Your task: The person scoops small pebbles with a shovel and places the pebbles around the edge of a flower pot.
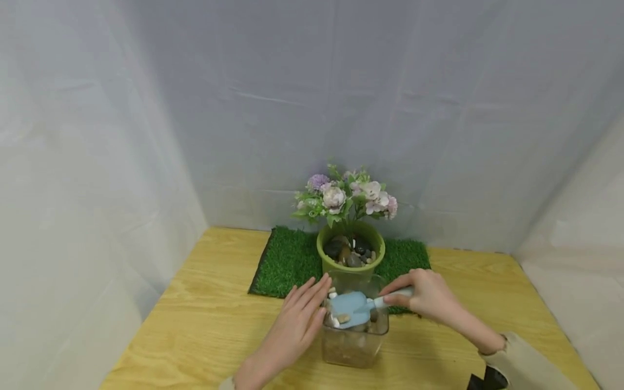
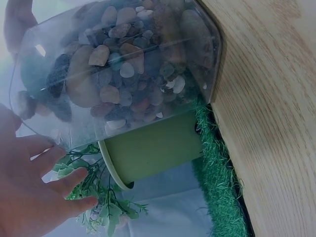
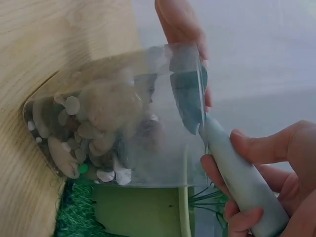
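My right hand grips the pale handle of a small blue garden trowel. The trowel's blade lies inside the mouth of a clear plastic container, with a tan pebble on it. Stones of mixed colours and sizes fill the container's lower part. At the container's left rim rests my left hand, its fingers mostly straight. In the right wrist view, fingers curl around the trowel handle, and the blade shows through the clear wall.
Behind the container, a green flowerpot holds dark stones and artificial pink and purple flowers. It stands on an artificial grass mat. All sit on a wood-grain table, with pale sheeting around the back and sides.
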Demonstrator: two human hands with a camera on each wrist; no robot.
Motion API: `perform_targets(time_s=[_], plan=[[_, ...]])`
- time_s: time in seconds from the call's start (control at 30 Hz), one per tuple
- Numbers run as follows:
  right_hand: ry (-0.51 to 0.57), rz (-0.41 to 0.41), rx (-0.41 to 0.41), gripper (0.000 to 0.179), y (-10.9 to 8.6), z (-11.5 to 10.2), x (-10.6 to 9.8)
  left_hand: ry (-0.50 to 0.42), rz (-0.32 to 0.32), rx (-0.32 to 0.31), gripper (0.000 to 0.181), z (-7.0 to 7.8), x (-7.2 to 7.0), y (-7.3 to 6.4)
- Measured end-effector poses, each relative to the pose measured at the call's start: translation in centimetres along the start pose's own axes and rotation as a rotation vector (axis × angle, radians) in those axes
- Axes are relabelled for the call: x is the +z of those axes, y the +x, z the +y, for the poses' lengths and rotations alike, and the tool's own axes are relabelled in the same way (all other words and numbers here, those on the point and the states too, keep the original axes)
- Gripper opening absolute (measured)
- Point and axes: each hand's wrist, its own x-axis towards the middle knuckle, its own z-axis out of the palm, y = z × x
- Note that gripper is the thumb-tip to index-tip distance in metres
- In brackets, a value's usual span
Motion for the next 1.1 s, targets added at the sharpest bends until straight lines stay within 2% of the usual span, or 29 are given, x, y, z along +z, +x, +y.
perform_targets(time_s=[0.2,0.37,0.5,0.73,0.93,1.1], plan=[[0.155,-0.081,0.029,0.022,0.0,1.6,-0.3,0.025,-0.001,0.010,0.052,0.0,0.0,0.1],[0.234,-0.099,0.034,0.024,-0.3,2.4,-0.5,0.035,-0.013,0.022,0.052,-0.1,0.0,0.1],[0.221,-0.046,0.045,0.023,-0.7,2.7,-0.5,0.026,-0.009,0.011,0.052,-0.1,0.0,0.1],[0.095,0.101,0.074,0.017,-1.5,2.9,-0.5,-0.005,0.011,-0.008,0.054,0.0,-0.1,0.1],[0.101,0.140,0.062,0.019,-2.0,3.2,-0.9,-0.006,0.004,-0.016,0.055,0.0,-0.1,0.1],[0.144,0.157,0.100,0.024,-1.7,3.4,-2.0,-0.017,-0.004,-0.022,0.055,0.0,-0.1,0.1]])
